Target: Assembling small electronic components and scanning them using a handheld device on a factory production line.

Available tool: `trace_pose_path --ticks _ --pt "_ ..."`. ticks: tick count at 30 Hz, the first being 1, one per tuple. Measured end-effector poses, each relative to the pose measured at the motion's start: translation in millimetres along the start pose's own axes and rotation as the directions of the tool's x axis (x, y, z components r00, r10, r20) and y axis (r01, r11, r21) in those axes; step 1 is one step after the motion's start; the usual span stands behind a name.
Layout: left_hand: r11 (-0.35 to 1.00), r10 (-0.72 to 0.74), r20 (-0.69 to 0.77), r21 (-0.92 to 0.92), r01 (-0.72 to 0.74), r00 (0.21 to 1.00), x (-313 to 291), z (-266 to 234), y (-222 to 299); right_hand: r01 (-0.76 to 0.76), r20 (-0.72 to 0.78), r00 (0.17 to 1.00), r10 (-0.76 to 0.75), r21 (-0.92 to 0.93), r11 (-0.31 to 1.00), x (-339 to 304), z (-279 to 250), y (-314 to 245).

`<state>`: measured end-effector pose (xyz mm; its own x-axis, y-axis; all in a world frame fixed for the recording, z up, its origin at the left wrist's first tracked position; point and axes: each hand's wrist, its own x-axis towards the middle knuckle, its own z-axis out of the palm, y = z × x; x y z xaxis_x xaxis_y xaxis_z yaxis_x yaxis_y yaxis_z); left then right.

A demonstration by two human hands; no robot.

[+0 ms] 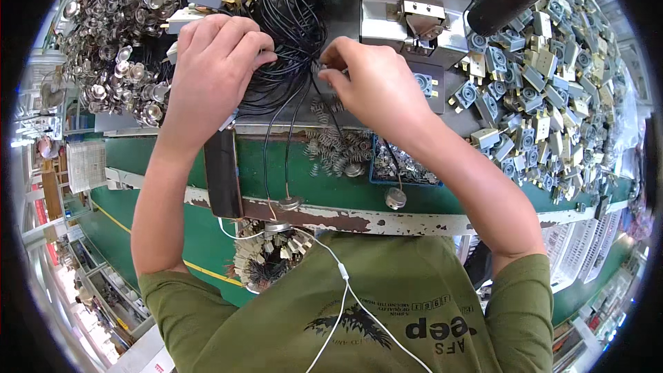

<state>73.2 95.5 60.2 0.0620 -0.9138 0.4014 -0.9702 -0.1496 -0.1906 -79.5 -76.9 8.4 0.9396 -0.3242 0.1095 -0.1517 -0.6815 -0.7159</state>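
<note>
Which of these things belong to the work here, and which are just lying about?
Probably the work: black wires, coil springs, grey-and-cream blocks, round metal caps.

Apparently just lying about: dark flat device, white cord across the shirt.

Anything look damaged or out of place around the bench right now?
Yes. The bench's white front edge is worn, its paint chipped away to brown patches. A wired metal disc also sits right at that edge, and springs lie loose beside the blue tray.
</note>
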Motion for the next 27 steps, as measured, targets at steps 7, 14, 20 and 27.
trace_pose_path --ticks 7,14,20,27 --pt "1.000 0.009 -0.028 -0.003 -0.009 1.000 -2 5 -2 0.146 0.126 0.985 -0.116 -0.270 0.952 -2 -18 7" --pt "0.996 0.054 -0.085 0.073 -0.048 0.995 -4 7 -4 0.171 0.005 0.982 -0.188 -0.442 0.881 -27 -33 6" --pt "0.998 0.039 -0.034 -0.039 -0.040 0.999 -7 9 8 -0.602 0.567 0.768 0.298 0.478 0.640 -94 -39 -1" --pt "0.959 -0.001 -0.053 -0.284 -0.014 0.999 2 2 50 -0.650 0.609 0.752 0.254 0.616 0.445 -104 -71 7"
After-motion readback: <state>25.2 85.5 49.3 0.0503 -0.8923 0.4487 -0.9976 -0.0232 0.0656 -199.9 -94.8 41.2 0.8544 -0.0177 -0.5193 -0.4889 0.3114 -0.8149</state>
